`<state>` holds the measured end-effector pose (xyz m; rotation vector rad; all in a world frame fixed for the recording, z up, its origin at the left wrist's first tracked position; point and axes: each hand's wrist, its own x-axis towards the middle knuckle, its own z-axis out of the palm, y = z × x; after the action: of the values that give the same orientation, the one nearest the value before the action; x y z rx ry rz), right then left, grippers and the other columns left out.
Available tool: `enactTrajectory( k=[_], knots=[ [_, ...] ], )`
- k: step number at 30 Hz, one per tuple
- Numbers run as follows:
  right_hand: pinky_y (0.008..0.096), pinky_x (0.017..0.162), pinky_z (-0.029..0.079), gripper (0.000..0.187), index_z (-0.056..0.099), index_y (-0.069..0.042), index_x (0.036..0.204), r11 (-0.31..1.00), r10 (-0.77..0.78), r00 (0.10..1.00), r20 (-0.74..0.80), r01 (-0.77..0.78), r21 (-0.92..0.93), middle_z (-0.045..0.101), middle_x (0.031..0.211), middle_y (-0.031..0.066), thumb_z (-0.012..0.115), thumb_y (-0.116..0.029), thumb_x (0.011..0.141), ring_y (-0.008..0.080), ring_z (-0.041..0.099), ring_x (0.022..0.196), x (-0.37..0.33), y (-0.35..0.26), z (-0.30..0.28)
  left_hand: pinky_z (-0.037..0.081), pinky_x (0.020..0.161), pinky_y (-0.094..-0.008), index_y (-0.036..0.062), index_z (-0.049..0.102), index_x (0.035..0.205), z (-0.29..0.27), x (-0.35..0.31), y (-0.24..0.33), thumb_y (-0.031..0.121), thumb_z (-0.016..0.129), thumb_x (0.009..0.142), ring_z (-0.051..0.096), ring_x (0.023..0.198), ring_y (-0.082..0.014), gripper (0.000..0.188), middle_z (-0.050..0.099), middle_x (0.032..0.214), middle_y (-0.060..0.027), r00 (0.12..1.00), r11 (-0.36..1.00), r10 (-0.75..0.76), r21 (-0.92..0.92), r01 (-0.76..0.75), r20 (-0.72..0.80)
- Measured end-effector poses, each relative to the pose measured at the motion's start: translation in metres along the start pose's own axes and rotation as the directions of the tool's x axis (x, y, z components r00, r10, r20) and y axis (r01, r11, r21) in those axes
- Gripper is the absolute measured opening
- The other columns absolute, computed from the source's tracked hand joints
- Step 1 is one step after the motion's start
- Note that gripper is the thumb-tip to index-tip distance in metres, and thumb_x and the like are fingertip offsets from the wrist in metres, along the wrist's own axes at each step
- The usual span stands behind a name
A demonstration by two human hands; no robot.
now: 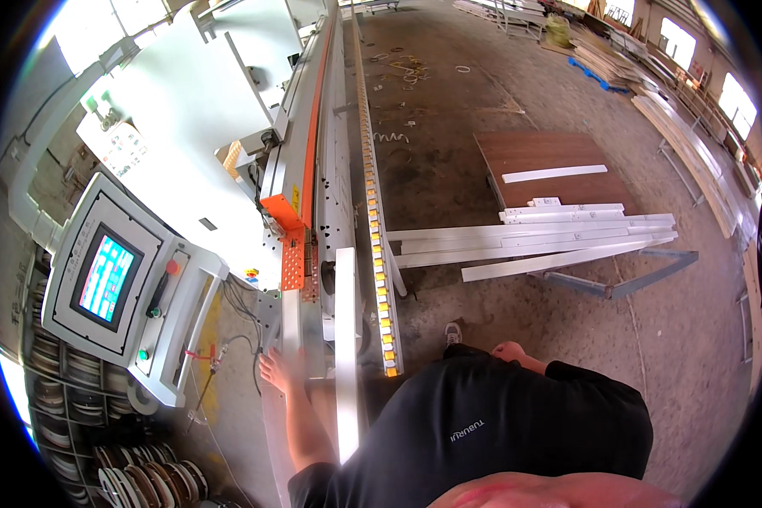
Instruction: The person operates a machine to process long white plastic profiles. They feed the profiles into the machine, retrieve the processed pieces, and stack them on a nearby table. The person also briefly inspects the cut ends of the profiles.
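Loosely open, fingers apart, the left hand (277,372) lies at the near end of a narrow pale strip (292,317), seemingly touching it without closing round it. Farther left, a rounded grey control panel (120,284) has its screen lit, above flat, ring-shaped coils (148,483) on a rack. The strip reaches up to a perforated orange guard (293,262); judging by its place, it looks underway rather than finished. Next comes a long, smooth white board (345,339) lying lengthwise, then a straight rail with yellow rollers (382,292). Near the person's black shirt (516,415), the right hand (506,350) is partly hidden, so its grip cannot be told. Farthest right, slim white lengths (567,230) lie piled by a grey metal stand (659,275) and a brown flat panel (559,151); whether these are done or waiting cannot be told.
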<state>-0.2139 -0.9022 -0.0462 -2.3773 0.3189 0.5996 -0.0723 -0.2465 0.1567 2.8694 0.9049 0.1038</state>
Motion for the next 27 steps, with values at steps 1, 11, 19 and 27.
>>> enactTrajectory(
  k=[1,11,19,27],
  knots=[
    [0.0431,0.088,0.058,0.029,0.085,-0.016,0.101,1.000,0.020,1.000,0.007,-0.021,0.022,0.081,0.102,0.0077,0.067,-0.037,0.091,0.0298,0.075,0.099,-0.005,-0.008,-0.003,0.018,0.131,-0.0519,0.0098,0.042,0.156,0.001,0.001,-0.001,0.068,0.077,0.080,0.027,0.158,-0.0403,0.103,0.033,0.169,-0.0249,1.000,1.000,-0.003,0.005,0.003,-0.001],
    [0.0387,0.069,0.056,0.030,0.079,-0.009,0.088,0.979,-0.198,0.959,-0.202,0.203,0.002,0.076,0.077,0.0090,0.069,-0.036,0.098,0.0250,0.071,0.067,0.033,-0.115,-0.049,0.023,0.128,-0.0531,0.0079,0.044,0.155,0.015,0.001,-0.036,0.061,0.080,0.081,0.033,0.155,-0.0413,0.098,0.039,0.165,-0.0239,0.974,0.992,0.079,-0.084,-0.099,-0.211],
    [0.0342,0.089,0.057,0.032,0.074,-0.007,0.123,0.745,-0.667,0.714,0.215,0.644,0.174,0.077,0.102,0.0060,0.073,-0.029,0.100,0.0199,0.073,0.092,0.037,-0.421,-0.040,0.032,0.123,-0.0528,0.0076,0.053,0.149,0.025,-0.136,-0.121,0.044,0.085,0.083,0.044,0.148,-0.0388,0.081,0.051,0.157,-0.0176,0.978,0.981,-0.027,-0.192,-0.013,-0.205],
    [0.0409,0.113,0.050,0.082,0.039,-0.001,0.160,0.711,-0.687,0.513,0.515,0.621,0.330,0.047,0.164,0.0142,0.074,-0.038,0.097,0.0258,0.062,0.133,0.035,-0.530,0.114,0.031,0.125,-0.0518,0.0096,0.053,0.147,-0.017,-0.317,-0.231,0.039,0.090,0.079,0.044,0.148,-0.0378,0.083,0.052,0.158,-0.0166,0.932,0.939,-0.343,-0.071,0.336,-0.119]
  ],
)
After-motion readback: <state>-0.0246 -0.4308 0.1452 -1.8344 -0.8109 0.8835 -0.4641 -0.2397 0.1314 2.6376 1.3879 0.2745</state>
